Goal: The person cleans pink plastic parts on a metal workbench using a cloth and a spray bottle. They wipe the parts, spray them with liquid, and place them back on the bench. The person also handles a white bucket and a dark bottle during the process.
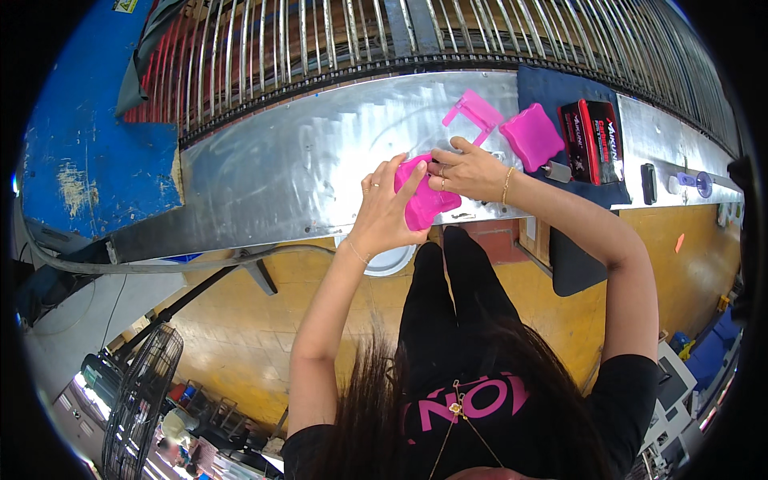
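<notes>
Head view, left to right. A floor fan [144, 392] stands at lower left, cut off by the rim. A metal workbench [280, 168] runs across the upper middle, backed by a rack of curved metal rods [360, 40]. The left hand [384, 212] is curled around a pink plastic part [424, 200], thumb up its front face. The part is held just above the bench's near edge, largely hidden by both hands. The right hand [472, 172] pinches its upper edge, fingers pressed together. Behind lie a pink frame piece [478, 110] and a second pink moulded part [532, 136], the latter on a dark blue cloth [560, 88]. A red-and-black box [594, 140] rests on the same cloth; its contents cannot be seen.
</notes>
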Demonstrator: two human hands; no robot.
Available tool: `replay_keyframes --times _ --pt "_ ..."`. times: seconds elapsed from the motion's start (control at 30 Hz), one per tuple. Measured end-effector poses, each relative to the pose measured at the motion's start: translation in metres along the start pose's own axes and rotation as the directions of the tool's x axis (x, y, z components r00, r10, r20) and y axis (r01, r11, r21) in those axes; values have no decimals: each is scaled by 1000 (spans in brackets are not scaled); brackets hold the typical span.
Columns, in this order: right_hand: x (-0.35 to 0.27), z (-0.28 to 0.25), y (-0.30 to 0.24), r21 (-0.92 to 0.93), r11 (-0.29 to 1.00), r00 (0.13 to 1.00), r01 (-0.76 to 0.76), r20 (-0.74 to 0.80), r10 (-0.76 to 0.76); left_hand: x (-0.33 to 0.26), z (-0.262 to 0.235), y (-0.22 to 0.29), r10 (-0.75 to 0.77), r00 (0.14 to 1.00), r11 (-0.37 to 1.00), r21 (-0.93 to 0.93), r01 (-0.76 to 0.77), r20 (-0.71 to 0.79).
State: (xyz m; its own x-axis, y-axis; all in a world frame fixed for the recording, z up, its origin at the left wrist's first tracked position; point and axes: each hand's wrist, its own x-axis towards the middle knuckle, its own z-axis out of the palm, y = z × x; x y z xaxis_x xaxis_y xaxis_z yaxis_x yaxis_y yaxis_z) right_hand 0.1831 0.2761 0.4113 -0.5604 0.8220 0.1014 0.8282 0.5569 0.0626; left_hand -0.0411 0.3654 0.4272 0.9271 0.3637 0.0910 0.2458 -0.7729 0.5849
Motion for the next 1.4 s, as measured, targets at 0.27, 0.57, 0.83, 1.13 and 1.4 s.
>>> replay_keyframes --times 0.27,0.57,0.83,1.13,1.4 --pt "-17 8 -8 202 979 998 40 -65 -27 10 -11 -6 -46 997 997 -56 49 57" --pt "-9 12 -12 692 691 977 -208 113 181 18 -18 -29 -200 970 671 -702 236 136" --pt "-8 -66 -53 939 187 928 -289 227 296 0 5 6 -411 899 -213 -975 63 148" --pt "-12 -63 -35 546 836 990 59 -142 23 -2 19 18 -372 875 -543 -837 66 310" --pt "-8 -76 -45 856 514 994 -59 4 108 -6 24 18 -349 841 -635 -765 111 413"
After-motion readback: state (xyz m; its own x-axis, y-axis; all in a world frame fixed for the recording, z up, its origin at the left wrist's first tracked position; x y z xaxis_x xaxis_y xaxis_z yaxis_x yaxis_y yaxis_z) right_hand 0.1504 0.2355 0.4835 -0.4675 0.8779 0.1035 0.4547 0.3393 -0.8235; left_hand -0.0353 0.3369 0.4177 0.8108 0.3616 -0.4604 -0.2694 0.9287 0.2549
